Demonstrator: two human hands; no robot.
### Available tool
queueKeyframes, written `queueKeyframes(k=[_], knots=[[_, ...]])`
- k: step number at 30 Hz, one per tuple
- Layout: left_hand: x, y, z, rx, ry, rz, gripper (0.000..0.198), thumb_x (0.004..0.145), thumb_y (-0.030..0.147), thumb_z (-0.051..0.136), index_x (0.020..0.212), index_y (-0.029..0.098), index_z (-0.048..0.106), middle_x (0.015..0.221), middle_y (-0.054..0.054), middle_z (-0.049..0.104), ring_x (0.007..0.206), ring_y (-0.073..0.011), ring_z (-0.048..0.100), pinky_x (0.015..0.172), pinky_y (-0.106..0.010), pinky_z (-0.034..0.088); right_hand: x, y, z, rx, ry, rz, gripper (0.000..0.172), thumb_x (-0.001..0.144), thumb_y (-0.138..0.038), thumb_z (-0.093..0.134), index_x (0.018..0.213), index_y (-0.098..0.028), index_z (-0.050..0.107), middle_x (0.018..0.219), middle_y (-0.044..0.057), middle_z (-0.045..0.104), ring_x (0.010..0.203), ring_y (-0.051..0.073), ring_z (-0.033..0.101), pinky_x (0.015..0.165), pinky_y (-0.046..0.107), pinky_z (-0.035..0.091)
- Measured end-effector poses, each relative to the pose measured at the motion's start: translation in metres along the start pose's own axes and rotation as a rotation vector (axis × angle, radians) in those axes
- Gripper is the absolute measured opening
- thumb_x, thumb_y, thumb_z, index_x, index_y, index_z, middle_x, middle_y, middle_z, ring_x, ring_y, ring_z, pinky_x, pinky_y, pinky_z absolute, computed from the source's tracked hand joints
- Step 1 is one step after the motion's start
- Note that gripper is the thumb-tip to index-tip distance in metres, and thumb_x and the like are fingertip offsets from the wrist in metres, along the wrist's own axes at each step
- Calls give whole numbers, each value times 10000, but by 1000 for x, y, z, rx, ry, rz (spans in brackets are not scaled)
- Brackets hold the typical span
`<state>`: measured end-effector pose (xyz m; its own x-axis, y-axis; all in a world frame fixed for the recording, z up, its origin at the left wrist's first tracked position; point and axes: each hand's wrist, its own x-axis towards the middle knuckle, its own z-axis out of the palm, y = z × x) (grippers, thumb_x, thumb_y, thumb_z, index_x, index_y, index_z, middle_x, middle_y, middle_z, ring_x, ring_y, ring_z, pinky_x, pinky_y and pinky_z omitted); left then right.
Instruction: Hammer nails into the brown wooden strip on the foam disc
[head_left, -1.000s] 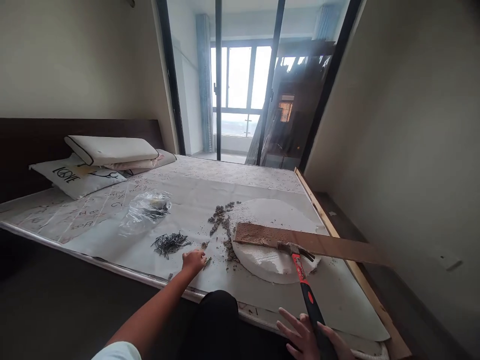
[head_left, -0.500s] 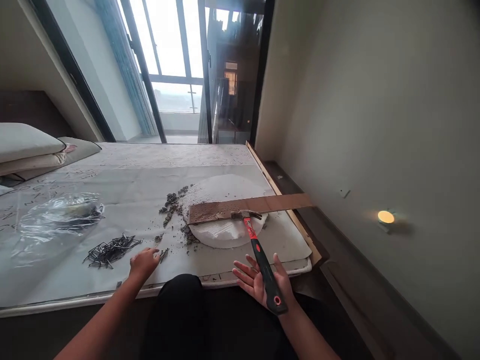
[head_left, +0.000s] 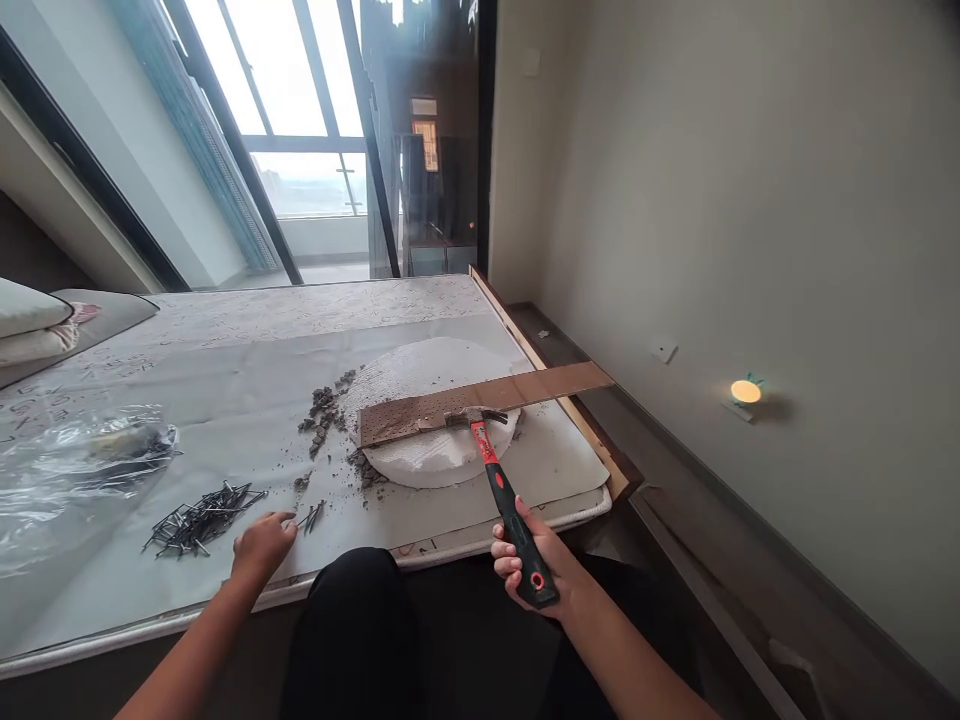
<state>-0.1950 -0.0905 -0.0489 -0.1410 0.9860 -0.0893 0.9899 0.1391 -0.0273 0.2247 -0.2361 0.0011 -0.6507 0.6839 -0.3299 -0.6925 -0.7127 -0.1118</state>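
My right hand (head_left: 529, 565) closes firmly around the handle of the red-black hammer (head_left: 499, 490), its head resting on the holed wooden strip (head_left: 536, 385), which the white foam disc (head_left: 427, 460) supports. My left hand (head_left: 260, 548), half open and empty, is near the loose nails (head_left: 202, 520) by the mattress (head_left: 480, 535) front edge.

Black trousers (head_left: 349, 640) (left forearm (head_left: 187, 665) and right forearm (head_left: 622, 650) bare)

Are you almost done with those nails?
Done, it seems: a pile of nails and gray crumbs. In hand: the right hand holds a red-handled hammer; the left hand is beside a few loose nails. Remaining, maybe: the holey wooden board lying on the white foam disc.
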Motion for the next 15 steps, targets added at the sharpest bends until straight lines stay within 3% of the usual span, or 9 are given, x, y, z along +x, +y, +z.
queueKeyframes(k=[7,12,15], knots=[[0,1,-2,-3,2,17,427,765,277,354,1071,159,626,1173,-108,591,1080,-273,529,833,-378,438,0,-4,-6,-67,117,-63,326,780,-463,591,815,-144,531,542,-68,434,439,36,404,444,143,343],[-13,3,-6,10,44,-4,395,770,230,363,1048,164,637,1144,-96,607,1051,-241,552,850,-341,430,-5,2,-11,-117,101,-80,314,697,-351,714,854,-129,557,655,-30,531,447,25,414,422,147,341],[-20,-1,-7,-9,94,-42,366,757,199,397,1015,191,656,1084,-73,639,1006,-221,577,849,-318,430,-6,5,-21,-100,80,-83,258,717,-312,704,841,-128,572,606,-50,505,420,14,387,395,136,316]])
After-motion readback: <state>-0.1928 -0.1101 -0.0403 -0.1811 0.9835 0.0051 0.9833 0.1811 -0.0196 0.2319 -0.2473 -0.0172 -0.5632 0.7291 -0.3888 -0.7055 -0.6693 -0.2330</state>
